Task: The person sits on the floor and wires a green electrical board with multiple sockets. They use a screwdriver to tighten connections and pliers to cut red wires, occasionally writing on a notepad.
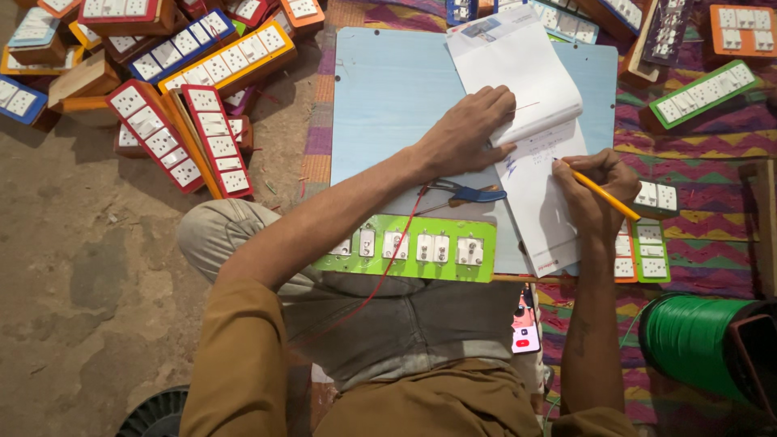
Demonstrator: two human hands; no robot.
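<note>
Writing: right hand [595, 190] is pinching a yellow pencil [603, 194] in a closed grip, its tip touching the lower page of the notepad [534, 154]
Holding: left hand [469, 129] is lying spread and flat, pressing the folded-back upper sheets; nothing pinched
Worktop: pale blue board [388, 89] is carrying the notepad, blue pliers [469, 194] and a green switch panel [413, 247] at its near edge
Advice: keeping the left palm firm likely stops the page sliding; light pencil strokes

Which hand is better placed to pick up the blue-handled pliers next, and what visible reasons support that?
Probably the left hand. It only presses the pad's folded pages flat and lies just above the pliers on the board. The right hand is busy gripping a pencil, tip on the page.
</note>
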